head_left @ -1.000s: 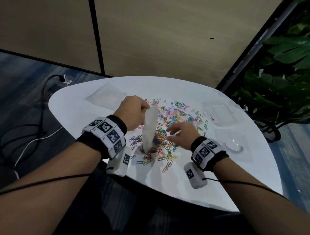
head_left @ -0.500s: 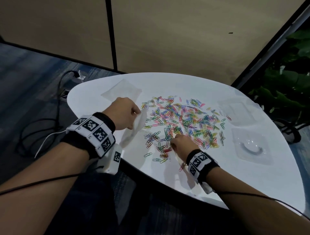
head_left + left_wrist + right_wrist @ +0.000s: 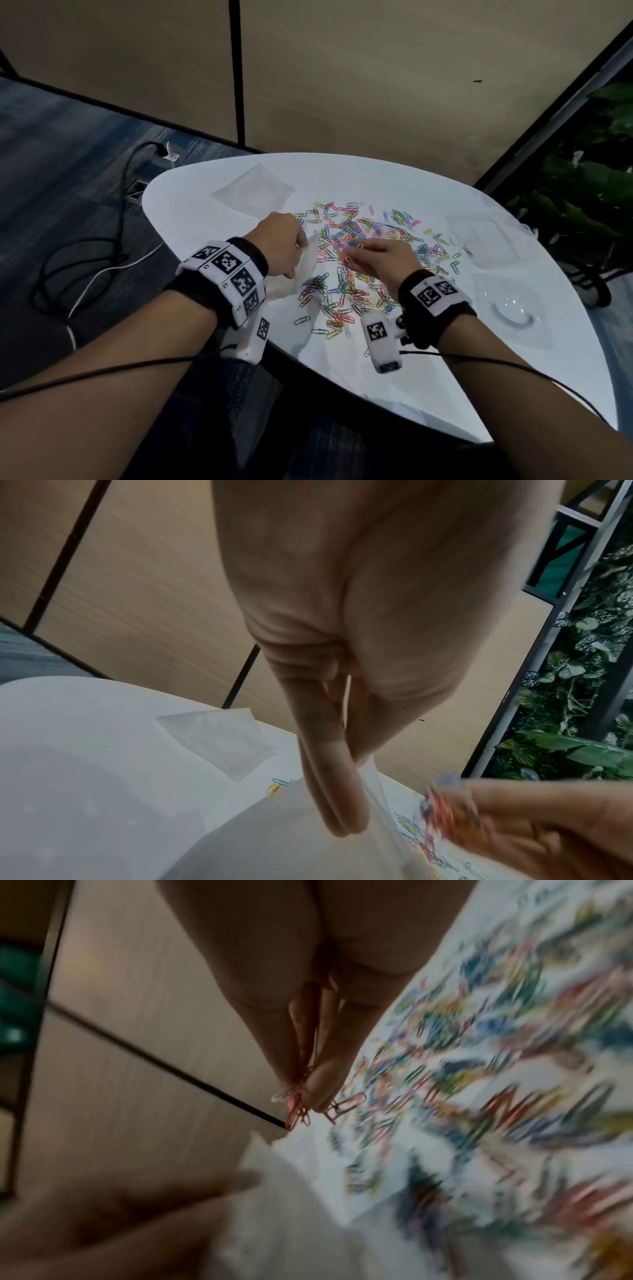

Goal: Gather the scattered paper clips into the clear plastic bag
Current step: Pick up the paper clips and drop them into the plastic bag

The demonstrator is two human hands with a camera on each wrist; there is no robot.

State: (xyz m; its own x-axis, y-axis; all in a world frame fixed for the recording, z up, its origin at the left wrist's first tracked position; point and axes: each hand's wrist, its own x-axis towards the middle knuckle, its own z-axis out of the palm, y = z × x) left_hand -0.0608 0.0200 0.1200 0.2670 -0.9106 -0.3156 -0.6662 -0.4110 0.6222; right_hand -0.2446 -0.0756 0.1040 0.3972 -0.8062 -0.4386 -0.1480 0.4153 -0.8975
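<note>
We pinch the clear plastic bag (image 3: pixel 303 265) in our left hand (image 3: pixel 281 240); beside the bag, our right hand (image 3: pixel 380 258) grips paper clips (image 3: pixel 349 251) above the table (image 3: pixel 428 359)

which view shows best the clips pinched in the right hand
The right wrist view: the clips hang in focus from the right hand, pinched at its fingertips just above the bag. The head view shows only a few small clips. In the left wrist view they are a blurred red smear.
</note>
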